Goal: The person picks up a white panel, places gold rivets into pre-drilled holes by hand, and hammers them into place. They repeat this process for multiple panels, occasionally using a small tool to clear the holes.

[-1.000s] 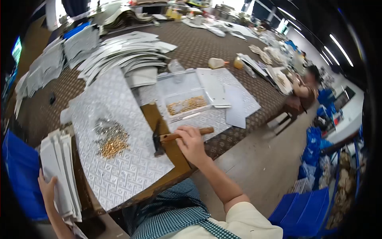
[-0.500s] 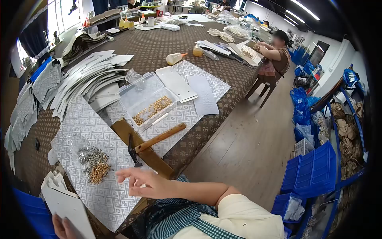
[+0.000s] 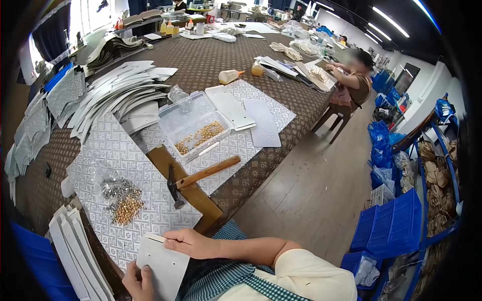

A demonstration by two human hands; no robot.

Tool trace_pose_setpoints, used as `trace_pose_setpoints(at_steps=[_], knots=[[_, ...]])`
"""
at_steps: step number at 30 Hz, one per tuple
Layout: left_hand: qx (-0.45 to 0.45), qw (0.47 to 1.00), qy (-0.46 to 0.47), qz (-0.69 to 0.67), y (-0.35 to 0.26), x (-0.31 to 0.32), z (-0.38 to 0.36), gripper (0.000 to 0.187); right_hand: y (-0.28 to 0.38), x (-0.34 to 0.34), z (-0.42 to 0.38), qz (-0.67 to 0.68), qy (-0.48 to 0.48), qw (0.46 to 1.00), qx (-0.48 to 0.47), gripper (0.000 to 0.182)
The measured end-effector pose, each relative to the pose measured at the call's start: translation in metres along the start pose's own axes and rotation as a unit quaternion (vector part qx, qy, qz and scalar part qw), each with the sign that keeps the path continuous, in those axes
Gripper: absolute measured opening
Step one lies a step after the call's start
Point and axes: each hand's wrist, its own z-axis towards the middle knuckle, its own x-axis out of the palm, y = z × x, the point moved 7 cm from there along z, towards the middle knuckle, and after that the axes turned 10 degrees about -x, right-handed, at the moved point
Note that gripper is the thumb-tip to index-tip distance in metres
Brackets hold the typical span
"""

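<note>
A white panel (image 3: 164, 273) with small dark holes is held low in front of my body. My left hand (image 3: 139, 282) grips its left side, thumb lying on the face. At the top edge my right hand (image 3: 188, 244) pinches the panel's corner, where a dark gap shows between layers. Beyond them, a pile of gold and silver metal pieces (image 3: 126, 208) spills from a clear bag (image 3: 103, 183) on the patterned sheet (image 3: 118, 148). A wooden-handled hammer (image 3: 208, 172) rests across a brown board (image 3: 161, 159).
A clear divided box (image 3: 173, 123) holds gold pieces, with a white pen-like stick (image 3: 208, 149) beside it. Stacked white panels (image 3: 75, 251) stand at lower left; more fan out (image 3: 118, 90) behind. Glue bottles (image 3: 229, 76) lie farther back. A seated co-worker (image 3: 351, 83) is at the right edge.
My left hand has brought the white panel from the lower left to in front of me. My right hand has come down from open air and closed on its top edge.
</note>
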Motion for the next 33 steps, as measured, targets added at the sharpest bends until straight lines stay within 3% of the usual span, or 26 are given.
trace_pose_setpoints(at_steps=[4,7,8,10,11,12,14,16,20,25,33], knots=[[-0.015,1.000,0.002,0.005,0.018,-0.009,-0.005,0.032,-0.013,-0.001,0.002,0.011,0.035,0.999,0.040,0.028],[-0.017,1.000,0.002,0.011,0.016,-0.005,-0.003,0.029,-0.015,-0.007,0.008,-0.060,0.030,0.998,0.019,0.025],[0.006,0.998,-0.061,-0.019,0.005,-0.005,-0.006,0.020,-0.004,-0.013,0.011,-0.107,-0.009,0.994,-0.028,0.021],[-0.021,0.997,-0.059,0.044,0.007,-0.005,-0.007,0.023,-0.001,-0.025,0.017,-0.078,-0.024,0.996,0.035,0.020],[-0.003,0.997,-0.057,0.047,0.011,-0.004,-0.007,0.024,0.004,-0.033,0.020,-0.121,-0.041,0.992,0.011,0.020],[0.010,0.997,-0.058,0.051,0.014,-0.005,-0.007,0.025,-0.006,-0.039,0.019,-0.105,-0.061,0.991,0.063,0.018],[-0.023,0.997,-0.042,0.056,0.022,-0.003,-0.009,0.030,-0.018,-0.052,0.023,-0.095,-0.097,0.990,0.041,0.012],[0.078,0.991,-0.053,0.099,0.017,-0.002,-0.009,0.027,-0.027,-0.060,0.032,-0.120,-0.102,0.986,0.053,0.012],[0.110,0.984,-0.049,0.129,0.014,0.001,-0.010,0.027,-0.021,-0.057,0.070,-0.204,-0.031,0.978,0.023,0.011],[0.130,0.981,-0.050,0.137,0.011,0.000,-0.009,0.025,-0.020,-0.036,0.120,-0.362,0.040,0.930,-0.057,0.009],[0.152,0.979,-0.052,0.124,0.011,0.000,-0.011,0.026,-0.048,-0.029,0.140,-0.475,0.069,0.877,0.000,0.008]])
